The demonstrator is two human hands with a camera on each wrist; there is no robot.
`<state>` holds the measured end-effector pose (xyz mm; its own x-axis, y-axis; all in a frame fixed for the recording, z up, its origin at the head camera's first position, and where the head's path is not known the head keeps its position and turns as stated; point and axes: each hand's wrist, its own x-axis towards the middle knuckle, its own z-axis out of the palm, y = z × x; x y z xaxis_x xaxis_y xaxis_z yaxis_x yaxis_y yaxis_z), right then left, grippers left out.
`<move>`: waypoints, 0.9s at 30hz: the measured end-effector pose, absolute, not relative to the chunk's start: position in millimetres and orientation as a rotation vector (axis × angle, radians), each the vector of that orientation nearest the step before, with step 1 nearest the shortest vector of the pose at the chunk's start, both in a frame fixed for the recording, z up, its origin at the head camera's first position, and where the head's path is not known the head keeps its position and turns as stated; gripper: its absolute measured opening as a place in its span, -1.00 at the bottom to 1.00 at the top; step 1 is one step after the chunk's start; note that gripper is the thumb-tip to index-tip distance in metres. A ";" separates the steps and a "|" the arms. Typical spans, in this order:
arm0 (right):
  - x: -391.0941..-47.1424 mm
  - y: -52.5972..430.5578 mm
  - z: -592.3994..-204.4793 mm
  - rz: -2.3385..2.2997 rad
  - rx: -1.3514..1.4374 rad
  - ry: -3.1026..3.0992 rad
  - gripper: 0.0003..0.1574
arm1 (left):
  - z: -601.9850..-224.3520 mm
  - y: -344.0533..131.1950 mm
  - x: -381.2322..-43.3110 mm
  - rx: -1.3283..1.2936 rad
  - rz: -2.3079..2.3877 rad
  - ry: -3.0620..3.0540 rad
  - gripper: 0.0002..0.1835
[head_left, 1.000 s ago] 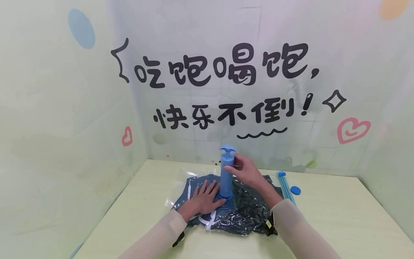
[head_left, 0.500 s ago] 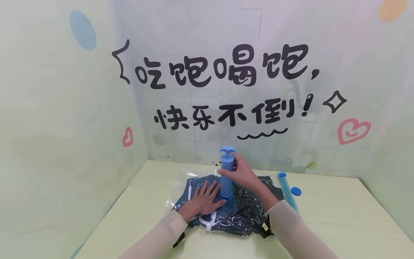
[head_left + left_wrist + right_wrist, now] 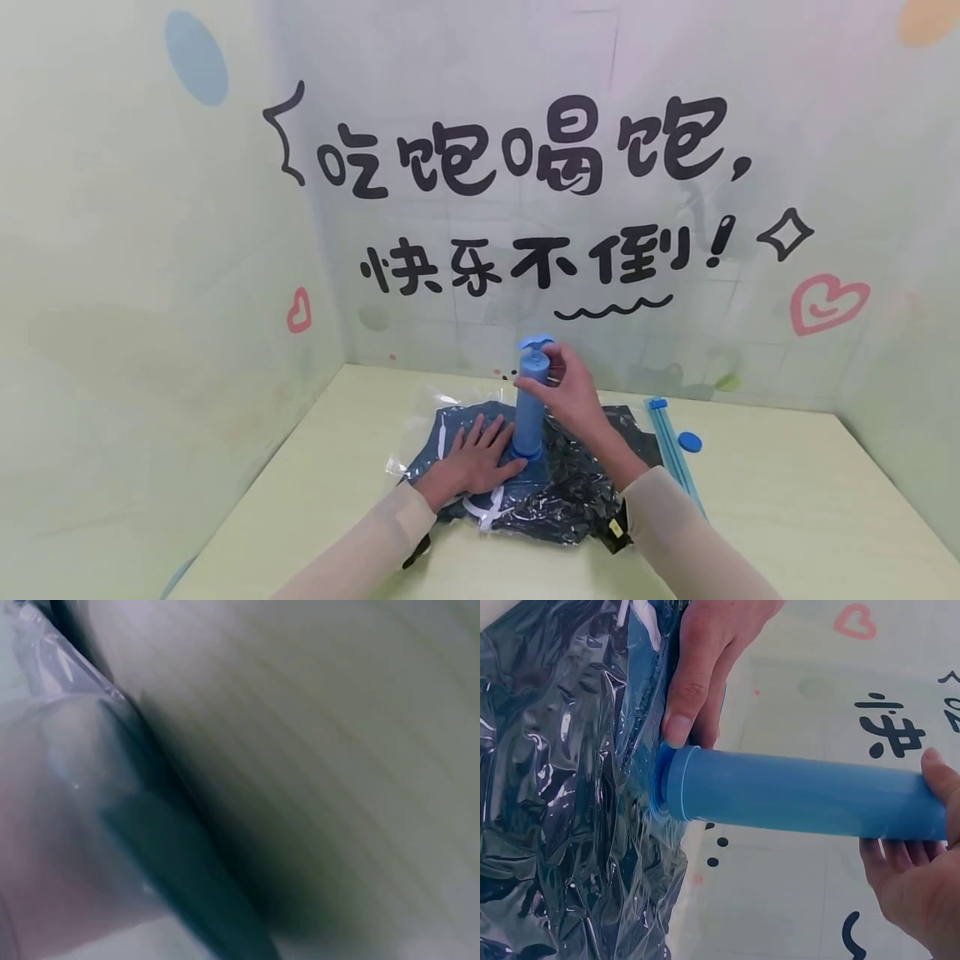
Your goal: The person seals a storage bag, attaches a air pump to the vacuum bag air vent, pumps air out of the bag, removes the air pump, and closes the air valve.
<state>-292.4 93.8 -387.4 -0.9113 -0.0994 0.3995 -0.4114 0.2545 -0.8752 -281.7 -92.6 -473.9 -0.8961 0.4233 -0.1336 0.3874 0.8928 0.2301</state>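
A blue hand pump [image 3: 530, 412] stands on the valve of a clear vacuum storage bag [image 3: 577, 500], its T-shaped handle [image 3: 536, 342] just above the barrel. Dark, wrinkled fabric shows through the bag's film. My right hand [image 3: 570, 392] holds the upper barrel, thumb on one side and fingers on the other. In the right wrist view, the pump's lower end [image 3: 679, 782] meets the bag's surface. My left hand [image 3: 480, 458] presses flat on the bag with fingers spread, its thumb beside the pump's base. The left wrist view is blurred and shows no fingers.
Right of the bag, a blue strip with a slider [image 3: 675, 450] lies on the pale wooden table [image 3: 787, 500]. Beside it is a round blue cap [image 3: 690, 442]. A printed wall sheet [image 3: 465, 333] stands behind the table.
My right thumb went slightly down the barrel, then back up near its top. The pump's top has shifted a little to the right with the whole view. The left hand keeps its place on the bag.
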 end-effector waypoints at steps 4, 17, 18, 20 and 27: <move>-293.8 98.9 -384.6 1.736 0.631 -2.280 -0.26 | -479.0 -92.8 -285.7 0.617 0.317 2.877 -0.17; -302.3 120.2 -383.6 1.775 1.026 -2.374 -0.46 | -470.7 -92.4 -280.7 0.608 0.276 2.886 -0.17; -302.0 120.5 -383.9 1.777 1.030 -2.367 -0.46 | -470.4 -92.3 -280.4 0.607 0.273 2.886 -0.17; -300.6 119.8 -384.8 1.773 1.021 -2.350 -0.47 | -470.6 -92.3 -280.0 0.604 0.267 2.881 -0.18; -289.3 99.6 -398.2 1.732 0.795 -2.297 -0.32 | -475.3 -92.1 -281.6 0.599 0.264 2.894 -0.19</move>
